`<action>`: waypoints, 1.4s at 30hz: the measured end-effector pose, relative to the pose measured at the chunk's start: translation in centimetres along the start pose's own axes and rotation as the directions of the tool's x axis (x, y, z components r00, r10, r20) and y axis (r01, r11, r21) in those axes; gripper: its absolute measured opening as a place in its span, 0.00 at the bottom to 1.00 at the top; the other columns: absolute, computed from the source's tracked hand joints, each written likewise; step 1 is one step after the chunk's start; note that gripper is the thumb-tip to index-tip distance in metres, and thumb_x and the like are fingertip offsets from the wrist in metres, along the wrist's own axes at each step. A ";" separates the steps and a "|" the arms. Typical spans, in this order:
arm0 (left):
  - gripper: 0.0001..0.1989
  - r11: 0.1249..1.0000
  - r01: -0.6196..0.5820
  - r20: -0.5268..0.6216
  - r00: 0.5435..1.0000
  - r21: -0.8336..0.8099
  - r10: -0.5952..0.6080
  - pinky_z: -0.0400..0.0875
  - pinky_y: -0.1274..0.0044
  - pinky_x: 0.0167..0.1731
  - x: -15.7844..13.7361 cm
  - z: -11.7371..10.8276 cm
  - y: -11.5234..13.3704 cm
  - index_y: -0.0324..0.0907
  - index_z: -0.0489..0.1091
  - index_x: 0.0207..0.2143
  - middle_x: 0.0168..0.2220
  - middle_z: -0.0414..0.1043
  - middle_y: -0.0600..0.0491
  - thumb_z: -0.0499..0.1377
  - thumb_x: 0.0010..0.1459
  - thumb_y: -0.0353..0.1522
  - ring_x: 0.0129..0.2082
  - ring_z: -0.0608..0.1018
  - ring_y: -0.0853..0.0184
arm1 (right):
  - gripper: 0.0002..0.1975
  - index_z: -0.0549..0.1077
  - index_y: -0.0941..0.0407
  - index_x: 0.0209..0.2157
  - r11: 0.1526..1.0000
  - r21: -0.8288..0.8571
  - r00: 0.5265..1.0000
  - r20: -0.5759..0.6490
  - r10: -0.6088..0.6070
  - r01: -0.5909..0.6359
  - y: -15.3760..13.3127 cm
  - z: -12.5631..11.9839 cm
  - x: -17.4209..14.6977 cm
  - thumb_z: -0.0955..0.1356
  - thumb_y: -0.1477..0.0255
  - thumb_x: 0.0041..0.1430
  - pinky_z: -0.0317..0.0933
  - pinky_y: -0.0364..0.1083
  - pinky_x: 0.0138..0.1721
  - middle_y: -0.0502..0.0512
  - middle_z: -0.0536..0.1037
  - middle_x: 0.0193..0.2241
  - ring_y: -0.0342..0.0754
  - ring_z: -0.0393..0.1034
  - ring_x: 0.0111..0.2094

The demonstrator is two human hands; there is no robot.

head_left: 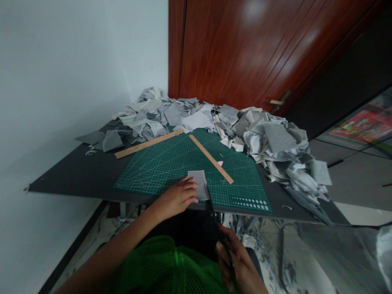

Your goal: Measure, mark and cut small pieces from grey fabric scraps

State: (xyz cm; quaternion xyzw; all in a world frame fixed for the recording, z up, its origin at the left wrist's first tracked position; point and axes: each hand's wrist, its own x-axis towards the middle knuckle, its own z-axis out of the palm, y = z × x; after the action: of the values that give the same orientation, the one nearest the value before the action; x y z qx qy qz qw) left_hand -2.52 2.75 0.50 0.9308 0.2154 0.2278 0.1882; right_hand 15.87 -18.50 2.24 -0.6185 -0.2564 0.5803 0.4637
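Observation:
A small grey rectangle of fabric (pixel 200 185) lies on the green cutting mat (pixel 159 167) near the table's front edge. My left hand (pixel 180 196) rests on its left side, fingers stretched out over the cloth. In my right hand (pixel 234 255) are dark scissors (pixel 214 214), with the fingers wrapped round the handles below the table edge. The blades point up and away from me, along the fabric's right edge. How far apart the blades are is hard to see.
Two wooden rulers (pixel 211 158) lie on the mat, with a pink chip (pixel 220 163) by one. Heaps of grey and white fabric scraps (pixel 272 141) line the table's back and right. A wall stands left, a wooden door (pixel 239 49) behind. Scraps litter the floor.

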 end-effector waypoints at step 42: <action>0.05 0.997 0.000 -0.054 0.999 -0.074 -0.004 0.57 0.63 0.68 -0.2 0.1 -0.3 0.44 0.72 0.39 0.46 0.80 0.53 0.58 0.70 0.32 0.62 0.73 0.62 | 0.37 0.68 0.52 0.56 0.975 0.212 0.997 0.054 0.048 -0.058 0.0 -0.7 0.7 0.79 0.54 0.48 0.47 0.35 0.14 0.42 0.69 0.25 0.37 0.57 0.17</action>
State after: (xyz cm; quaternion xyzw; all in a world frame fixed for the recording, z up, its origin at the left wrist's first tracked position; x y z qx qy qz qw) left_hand -2.71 2.82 0.20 0.9164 0.2128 0.2607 0.2168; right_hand 16.72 -18.08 1.85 -0.5576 -0.1870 0.6313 0.5055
